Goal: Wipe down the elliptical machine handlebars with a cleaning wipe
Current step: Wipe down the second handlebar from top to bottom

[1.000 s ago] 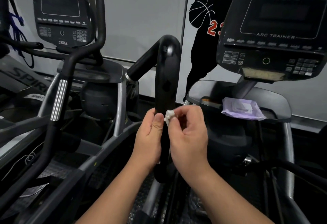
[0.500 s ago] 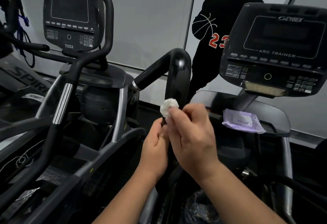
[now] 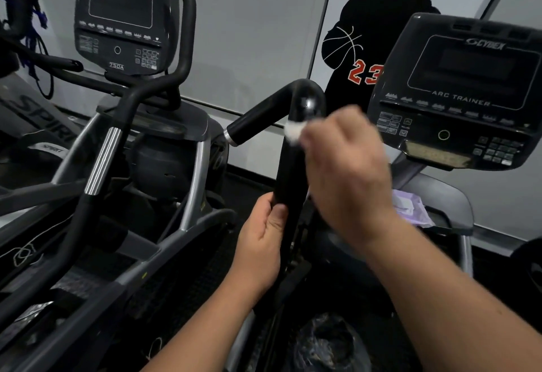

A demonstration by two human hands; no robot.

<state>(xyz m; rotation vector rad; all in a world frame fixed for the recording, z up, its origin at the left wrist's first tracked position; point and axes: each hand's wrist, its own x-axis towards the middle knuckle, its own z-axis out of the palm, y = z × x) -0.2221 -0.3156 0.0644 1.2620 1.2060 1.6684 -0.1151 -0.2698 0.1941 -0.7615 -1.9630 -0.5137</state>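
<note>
Black handlebar (image 3: pixel 293 163) stands upright at scene centre, bending left at its top. Left hand (image 3: pixel 261 242) wraps the lower part of the bar, fingers closed around it. Right hand (image 3: pixel 346 172) is higher up on the right side of the bar, motion-blurred, pinching a small white wipe (image 3: pixel 293 132) against the bar just under the bend; exact finger contact is hard to make out through the blur. Purple wipes pack (image 3: pixel 410 210) lies on the grey shelf (image 3: pixel 448 195) to the right, below the console (image 3: pixel 466 95). Second machine's console (image 3: pixel 120 19) far left.
</note>
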